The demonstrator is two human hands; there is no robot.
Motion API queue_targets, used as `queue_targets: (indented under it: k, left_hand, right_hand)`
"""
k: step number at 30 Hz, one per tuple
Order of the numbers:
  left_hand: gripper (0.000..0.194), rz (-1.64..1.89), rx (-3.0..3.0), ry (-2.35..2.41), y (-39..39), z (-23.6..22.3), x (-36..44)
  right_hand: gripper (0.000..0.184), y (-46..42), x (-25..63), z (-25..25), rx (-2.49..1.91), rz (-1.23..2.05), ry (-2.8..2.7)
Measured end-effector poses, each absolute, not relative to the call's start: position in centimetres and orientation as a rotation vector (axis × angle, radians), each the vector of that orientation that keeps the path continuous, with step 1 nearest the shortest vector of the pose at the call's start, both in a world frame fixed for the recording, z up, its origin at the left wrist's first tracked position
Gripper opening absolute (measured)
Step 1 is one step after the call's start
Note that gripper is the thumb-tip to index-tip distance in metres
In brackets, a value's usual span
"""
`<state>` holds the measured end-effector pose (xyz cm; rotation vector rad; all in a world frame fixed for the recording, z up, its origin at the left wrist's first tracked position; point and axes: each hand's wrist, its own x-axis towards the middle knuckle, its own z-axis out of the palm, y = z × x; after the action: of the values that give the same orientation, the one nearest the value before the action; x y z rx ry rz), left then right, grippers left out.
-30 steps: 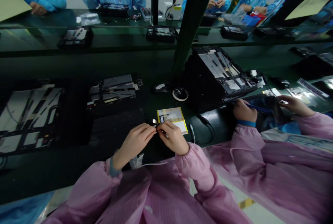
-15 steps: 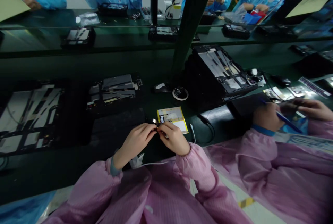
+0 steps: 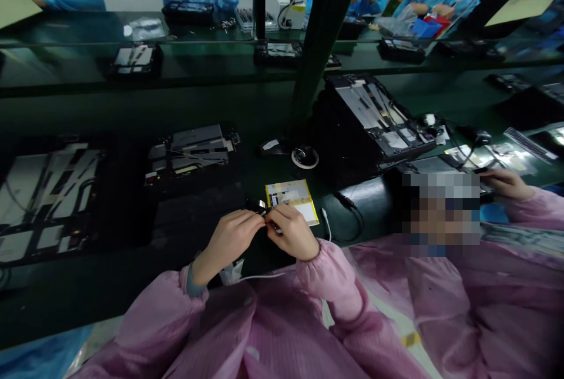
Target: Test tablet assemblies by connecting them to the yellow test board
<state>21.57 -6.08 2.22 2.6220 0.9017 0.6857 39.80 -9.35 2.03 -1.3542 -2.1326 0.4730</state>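
A dark green table (image 3: 53, 305) runs across the view. On its left lies a large opened device (image 3: 53, 191), then a smaller opened device (image 3: 194, 153) with a black slab (image 3: 194, 211) in front. Near the middle sit a mouse (image 3: 273, 147), a white-rimmed ring (image 3: 305, 157), a yellow-edged battery (image 3: 307, 213), a white cable (image 3: 326, 223) and a black cable (image 3: 360, 223). Rightward stands a stack of opened devices (image 3: 374, 114). The raised shelf (image 3: 207, 64) behind carries several black devices (image 3: 134, 60), spaced apart.

Our right hand (image 3: 292, 231) partly hides the yellow-edged panel (image 3: 292, 192); the piece (image 3: 263, 213) we pinch is too small to tell.
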Motion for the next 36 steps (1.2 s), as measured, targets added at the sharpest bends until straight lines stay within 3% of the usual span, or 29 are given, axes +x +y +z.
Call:
queue_targets:
  k: [7, 13, 16, 23, 28, 31, 36]
  left_hand:
    - [0.014, 0.602, 2.524, 0.968, -6.1, 1.9, 21.8]
    - [0.017, 0.735, 2.372, 0.987, -6.4, 1.6, 21.8]
    - [0.033, 0.805, 2.229, 1.075, -6.4, 2.0, 20.6]
    - [0.037, 1.06, 1.856, 1.512, -7.7, 1.2, 13.2]
    - [0.037, 1.191, 1.725, 1.828, -9.7, -1.3, 6.6]
    - [0.04, 1.093, 1.736, 1.962, -10.8, -2.6, 4.3]
    - [0.058, 1.018, 1.583, 1.998, -10.9, -3.9, 3.4]
  right_hand:
    - [0.014, -8.4, 42.5, 2.1, -1.332, 0.583, -1.985]
    - [0.023, -7.1, 45.4, -1.4, -1.708, 0.204, -1.92]
    - [0.023, -7.1, 45.4, -2.8, -1.757, 0.103, -2.023]
    - [0.027, -6.9, 44.9, -2.8, -1.766, 0.035, -2.036]
    - [0.036, -6.4, 46.0, -3.6, -1.677, 0.229, -1.869]
    - [0.037, -6.7, 47.1, -2.5, -1.656, 0.279, -1.537]
    - [0.027, -9.5, 43.5, 3.3, -1.609, -0.072, -1.418]
